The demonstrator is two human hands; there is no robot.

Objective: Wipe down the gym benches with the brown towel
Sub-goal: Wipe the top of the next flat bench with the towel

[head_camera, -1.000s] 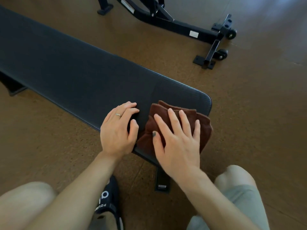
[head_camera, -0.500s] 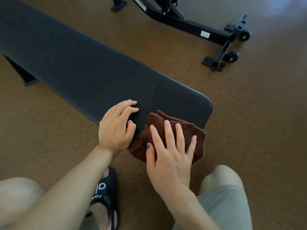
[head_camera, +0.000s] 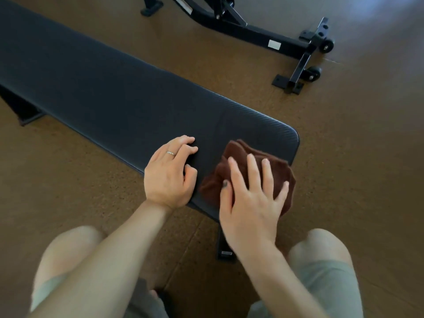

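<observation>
Brown speckled cork-like floor [head_camera: 344,157], faint seams visible. Black steel equipment frame [head_camera: 252,33] is set at top, with small wheels [head_camera: 327,45] and a white label [head_camera: 274,44]. Pale light is reflected on floor at upper right.

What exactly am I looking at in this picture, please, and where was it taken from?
There is no machine here: a person wears a camera on the head, so the one view looks down at their own arms and knees. The long black pad is a gym bench standing on a brown floor. The left hand rests on the bench's near edge with its fingers curled loosely, holding nothing. The right hand lies flat with spread fingers on a bunched brown towel, pressing it onto the corner of the bench. Behind stands the black metal frame of other equipment, with small wheels.
</observation>
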